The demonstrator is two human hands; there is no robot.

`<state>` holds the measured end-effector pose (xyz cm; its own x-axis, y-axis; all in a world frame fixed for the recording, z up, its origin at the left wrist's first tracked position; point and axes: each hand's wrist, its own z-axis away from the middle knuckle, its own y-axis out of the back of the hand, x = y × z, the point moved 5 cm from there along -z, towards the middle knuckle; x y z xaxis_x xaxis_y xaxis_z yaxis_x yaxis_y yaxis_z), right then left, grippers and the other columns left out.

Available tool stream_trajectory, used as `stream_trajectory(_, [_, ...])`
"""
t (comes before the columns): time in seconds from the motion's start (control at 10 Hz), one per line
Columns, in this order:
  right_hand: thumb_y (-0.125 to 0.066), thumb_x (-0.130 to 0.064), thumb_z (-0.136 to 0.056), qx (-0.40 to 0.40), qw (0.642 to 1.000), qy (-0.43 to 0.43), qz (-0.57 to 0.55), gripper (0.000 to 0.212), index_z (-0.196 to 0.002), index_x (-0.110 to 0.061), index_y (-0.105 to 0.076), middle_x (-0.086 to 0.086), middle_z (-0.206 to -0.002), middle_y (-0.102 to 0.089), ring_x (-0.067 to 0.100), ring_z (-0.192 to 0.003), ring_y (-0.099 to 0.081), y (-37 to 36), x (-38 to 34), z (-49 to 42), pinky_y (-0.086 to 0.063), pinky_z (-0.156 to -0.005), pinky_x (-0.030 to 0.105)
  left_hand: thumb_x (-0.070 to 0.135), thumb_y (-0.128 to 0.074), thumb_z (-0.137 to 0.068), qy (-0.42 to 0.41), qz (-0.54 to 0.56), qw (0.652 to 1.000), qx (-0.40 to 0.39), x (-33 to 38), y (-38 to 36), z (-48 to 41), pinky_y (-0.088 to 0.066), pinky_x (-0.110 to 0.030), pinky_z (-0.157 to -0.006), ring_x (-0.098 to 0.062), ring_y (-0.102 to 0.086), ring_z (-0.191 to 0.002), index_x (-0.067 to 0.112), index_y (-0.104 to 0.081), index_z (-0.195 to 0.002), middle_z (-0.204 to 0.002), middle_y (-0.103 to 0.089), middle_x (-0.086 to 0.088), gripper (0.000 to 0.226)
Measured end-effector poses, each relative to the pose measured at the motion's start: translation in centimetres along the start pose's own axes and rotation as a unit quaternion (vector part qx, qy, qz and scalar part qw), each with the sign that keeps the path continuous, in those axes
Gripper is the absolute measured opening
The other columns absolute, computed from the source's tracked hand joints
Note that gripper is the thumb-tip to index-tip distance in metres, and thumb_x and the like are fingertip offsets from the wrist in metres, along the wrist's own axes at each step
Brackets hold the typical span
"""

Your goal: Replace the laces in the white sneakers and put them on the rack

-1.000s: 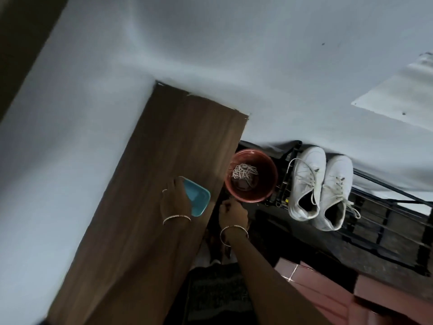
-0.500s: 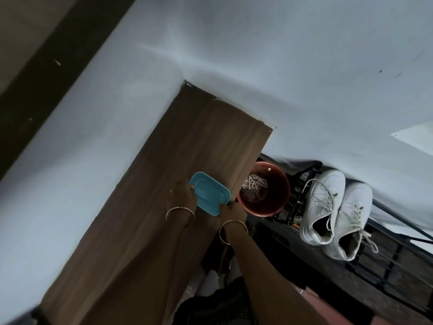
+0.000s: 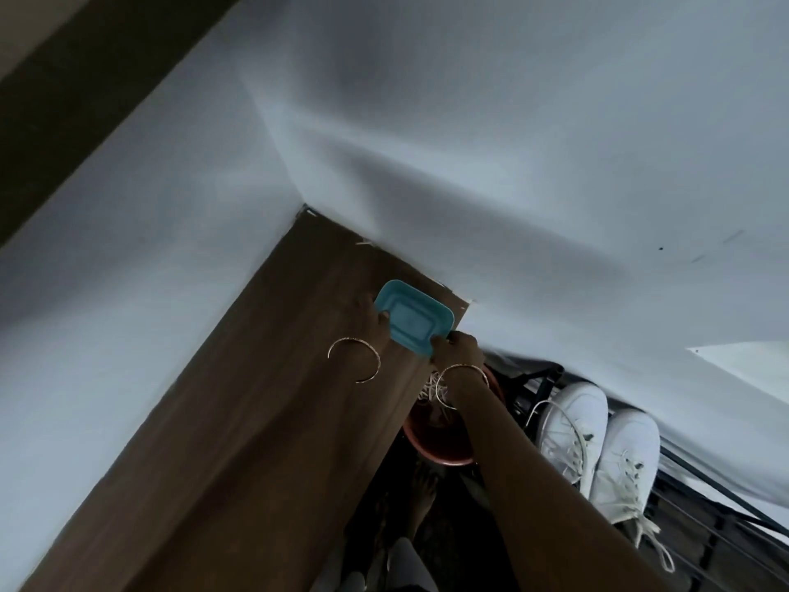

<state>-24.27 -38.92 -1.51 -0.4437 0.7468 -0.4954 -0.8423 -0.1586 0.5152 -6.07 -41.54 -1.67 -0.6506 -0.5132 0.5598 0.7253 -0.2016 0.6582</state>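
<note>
A pair of white sneakers (image 3: 597, 446) with laces stands side by side on a black metal rack (image 3: 721, 540) at the lower right. I hold a small blue tray (image 3: 412, 319) over the far end of a brown wooden board (image 3: 239, 442). My left hand (image 3: 369, 324) grips its left edge and my right hand (image 3: 457, 350) pinches its near right corner. Under my right wrist sits a reddish-brown bowl (image 3: 435, 442) with a bundle of pale laces (image 3: 431, 384) in it, partly hidden by my arm.
White walls meet in a corner right behind the board's far end. The floor below the bowl is dark. A dark strip runs along the upper left. A pale slab shows at the right edge.
Both hands have carried the blue tray up and farther along the board toward the wall. My right hand, free a second ago, now grips the tray. The view has tilted upward.
</note>
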Motion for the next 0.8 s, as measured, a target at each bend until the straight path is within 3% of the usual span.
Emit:
stream_trajectory(0.1, [-0.057, -0.018, -0.092, -0.006, 1.0, -0.005, 0.002, 0.029, -0.115, -0.004, -0.069, 0.018, -0.104, -0.073, 0.033, -0.098, -0.069, 0.4, -0.2, -1.7, -0.053, -0.084, 0.033, 0.024, -0.056, -0.093, -0.001, -0.026, 1.0, -0.004, 0.6, -0.7, -1.0, -0.047, -0.047, -0.092, -0.035, -0.059, -0.104, 0.008, -0.052, -0.128, -0.118, -0.061, -0.019, 0.039])
stream_trajectory(0.2, [-0.057, -0.017, -0.091, -0.025, 1.0, -0.007, 0.004, 0.03, -0.117, -0.005, -0.068, 0.019, -0.105, -0.072, 0.034, -0.098, -0.069, 0.1, -0.1, -2.4, -0.055, -0.086, 0.035, 0.024, -0.057, -0.093, -0.003, -0.044, 0.999, 0.003, 0.9, -0.8, -1.2, -0.045, -0.042, -0.092, -0.034, -0.058, -0.106, 0.006, -0.052, -0.128, -0.118, -0.059, -0.016, 0.039])
stream_trajectory(0.3, [-0.059, -0.02, -0.09, -0.042, 0.999, -0.014, -0.007, 0.035, -0.12, -0.004, -0.064, 0.018, -0.107, -0.071, 0.034, -0.098, -0.068, -0.3, 0.3, -2.5, -0.055, -0.083, 0.036, 0.025, -0.057, -0.095, -0.008, -0.05, 0.999, -0.004, 1.2, -0.7, -0.8, -0.045, -0.042, -0.093, -0.036, -0.058, -0.109, 0.005, -0.048, -0.132, -0.122, -0.058, -0.019, 0.043])
stream_trajectory(0.4, [-0.06, -0.022, -0.092, -0.042, 0.999, -0.015, 0.005, 0.029, -0.116, -0.006, -0.066, 0.014, -0.105, -0.07, 0.029, -0.095, -0.065, 0.6, 0.4, -1.2, -0.044, -0.074, 0.026, 0.027, -0.052, -0.099, -0.006, -0.069, 0.998, 0.0, 1.6, -0.2, 0.2, -0.043, -0.045, -0.096, -0.041, -0.056, -0.113, 0.003, -0.04, -0.139, -0.129, -0.054, -0.02, 0.048])
stream_trajectory(0.5, [-0.06, -0.027, -0.093, -0.029, 0.999, -0.023, -0.012, 0.024, -0.105, -0.009, -0.071, 0.006, -0.092, -0.071, 0.024, -0.087, -0.064, 1.8, 0.9, 0.7, -0.047, -0.075, 0.027, 0.03, -0.047, -0.101, -0.005, -0.112, 0.994, -0.001, 2.3, 0.6, 2.0, -0.044, -0.047, -0.095, -0.043, -0.053, -0.116, 0.008, -0.033, -0.145, -0.135, -0.05, -0.02, 0.051])
stream_trajectory(0.6, [-0.059, -0.024, -0.09, -0.021, 0.999, -0.025, -0.006, 0.025, -0.104, -0.007, -0.072, 0.012, -0.099, -0.073, 0.03, -0.095, -0.066, 3.2, 1.4, 3.3, -0.045, -0.074, 0.028, 0.03, -0.043, -0.102, -0.058, -0.21, 0.976, -0.014, 3.9, 1.2, 4.6, -0.042, -0.044, -0.099, -0.04, -0.051, -0.123, 0.011, -0.024, -0.151, -0.151, -0.035, -0.019, 0.056])
stream_trajectory(0.7, [-0.062, -0.018, -0.086, -0.02, 0.999, -0.006, -0.034, 0.025, -0.107, -0.011, -0.073, 0.008, -0.091, -0.071, 0.032, -0.093, -0.069, 5.0, 0.9, 7.0, -0.056, -0.084, 0.039, 0.033, -0.039, -0.103, -0.118, -0.292, 0.948, -0.041, 6.5, 1.6, 7.5, -0.025, -0.044, -0.115, -0.031, -0.024, -0.147, 0.009, -0.016, -0.153, -0.161, -0.02, -0.014, 0.06])
stream_trajectory(0.8, [-0.062, -0.01, -0.087, 0.015, 0.998, 0.017, -0.055, 0.029, -0.115, -0.008, -0.07, 0.009, -0.106, -0.071, 0.029, -0.107, -0.065, 7.1, 0.3, 11.0, -0.049, -0.095, 0.031, 0.035, -0.036, -0.103, -0.194, -0.299, 0.933, -0.046, 9.5, 2.2, 10.1, -0.007, -0.048, -0.12, -0.024, 0.0, -0.152, 0.012, -0.008, -0.156, -0.165, -0.006, -0.008, 0.064])
